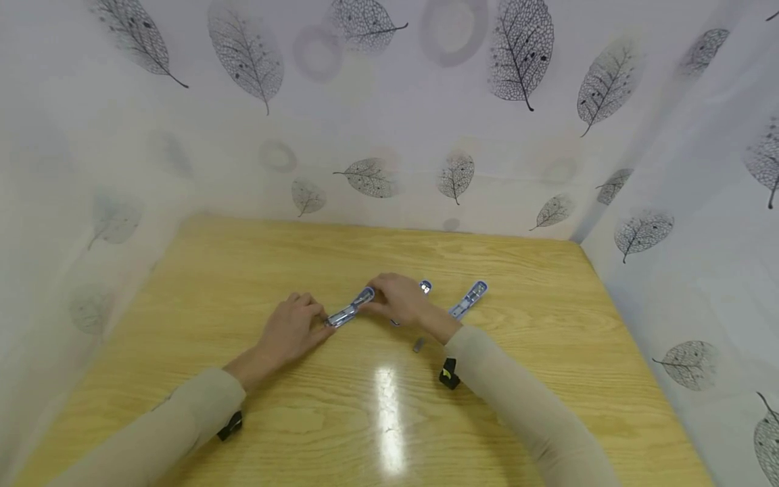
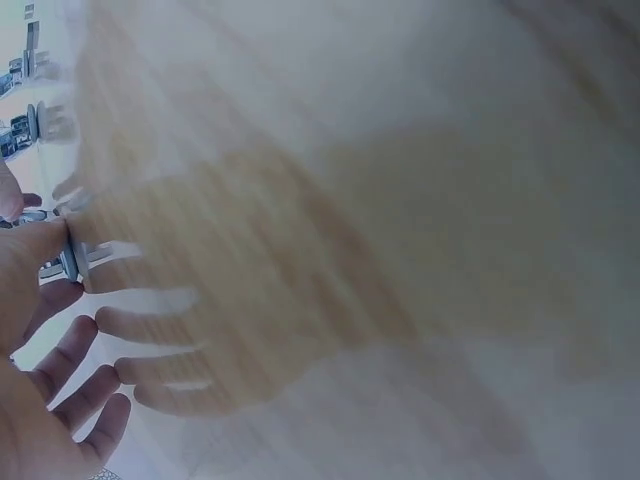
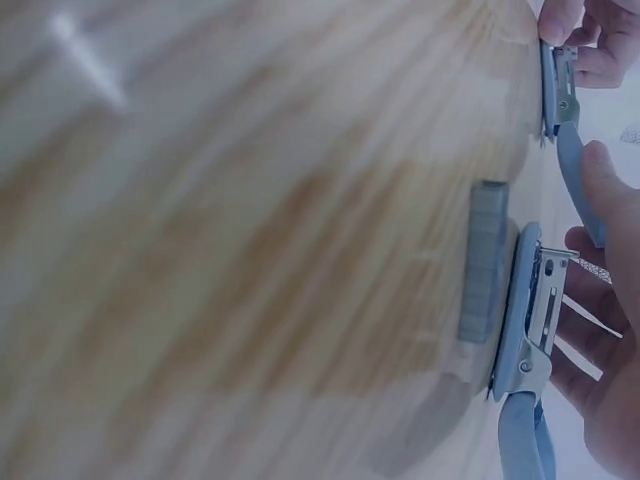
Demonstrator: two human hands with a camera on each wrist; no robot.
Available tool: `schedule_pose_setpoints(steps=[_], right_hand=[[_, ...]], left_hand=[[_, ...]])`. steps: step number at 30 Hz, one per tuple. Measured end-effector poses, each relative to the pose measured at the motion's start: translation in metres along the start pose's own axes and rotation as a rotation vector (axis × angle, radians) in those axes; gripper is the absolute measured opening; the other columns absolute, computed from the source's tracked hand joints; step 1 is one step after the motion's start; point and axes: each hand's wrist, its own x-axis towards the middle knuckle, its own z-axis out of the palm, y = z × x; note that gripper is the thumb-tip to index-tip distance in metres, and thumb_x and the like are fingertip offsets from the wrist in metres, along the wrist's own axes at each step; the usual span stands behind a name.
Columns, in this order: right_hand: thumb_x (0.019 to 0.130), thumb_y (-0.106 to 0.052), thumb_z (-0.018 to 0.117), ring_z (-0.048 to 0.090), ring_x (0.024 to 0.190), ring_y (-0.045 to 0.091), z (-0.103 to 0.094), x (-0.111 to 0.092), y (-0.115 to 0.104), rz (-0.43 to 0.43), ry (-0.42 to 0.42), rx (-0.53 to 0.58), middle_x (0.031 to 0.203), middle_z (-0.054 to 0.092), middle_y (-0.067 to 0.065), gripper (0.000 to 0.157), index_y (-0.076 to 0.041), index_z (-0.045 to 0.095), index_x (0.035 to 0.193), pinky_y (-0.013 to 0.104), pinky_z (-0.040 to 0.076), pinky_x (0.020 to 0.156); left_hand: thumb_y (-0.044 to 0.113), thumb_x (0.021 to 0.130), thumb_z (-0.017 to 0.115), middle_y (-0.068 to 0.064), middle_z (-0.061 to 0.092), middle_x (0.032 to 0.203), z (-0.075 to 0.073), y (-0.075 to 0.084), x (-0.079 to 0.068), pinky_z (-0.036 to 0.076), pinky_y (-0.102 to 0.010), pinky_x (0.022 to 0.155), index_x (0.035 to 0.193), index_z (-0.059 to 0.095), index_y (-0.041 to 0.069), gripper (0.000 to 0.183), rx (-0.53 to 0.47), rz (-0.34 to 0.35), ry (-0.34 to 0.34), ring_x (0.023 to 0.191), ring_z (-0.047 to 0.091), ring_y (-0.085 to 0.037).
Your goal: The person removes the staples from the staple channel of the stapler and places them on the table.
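A blue-and-metal stapler [image 1: 348, 314], swung wide open, lies lengthwise between my two hands. My left hand [image 1: 292, 329] pinches its near-left end between thumb and fingertips; in the left wrist view that stapler end [image 2: 70, 252] shows at the fingertips, the other fingers loosely spread. At the opposite end, my right hand [image 1: 402, 299] holds the blue cover, its thumb [image 3: 600, 175] lying along it in the right wrist view. Partly hidden behind the right hand is a second opened stapler [image 1: 425, 287]. A small grey staple strip [image 1: 418, 345] lies on the table below the right wrist.
To the right of the right hand lies a third opened stapler [image 1: 468, 299], its lower end behind the forearm. All of this is on a wooden table [image 1: 304, 419]. A pale leaf-patterned curtain [image 1: 389, 128] borders the table at the back and sides.
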Motion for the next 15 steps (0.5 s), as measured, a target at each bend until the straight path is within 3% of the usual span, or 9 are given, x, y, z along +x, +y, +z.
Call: schedule_pose_setpoints(steps=[8,15], right_hand=[[0.095,-0.06,0.069,0.07,0.113,0.021,0.007,0.006,0.003,0.017,0.023,-0.035,0.123,0.075,0.003,0.058,-0.016,0.069,0.132,0.039,0.059,0.098],[0.096,-0.058,0.069,0.07,0.113,0.022,0.005,0.017,0.0,0.05,0.034,-0.058,0.125,0.074,0.004,0.059,-0.015,0.067,0.137,0.038,0.06,0.095]], left_hand=[[0.039,0.089,0.084,-0.008,0.071,0.102,0.002,-0.001,0.001,0.051,-0.038,0.076,0.096,0.077,0.012,0.029,0.03,-0.016,-0.015,0.089,0.058,-0.023],[0.04,0.09,0.083,-0.01,0.074,0.1,0.003,0.002,0.005,0.055,-0.041,0.077,0.093,0.077,0.01,0.031,0.054,-0.011,0.011,0.088,0.062,-0.025]])
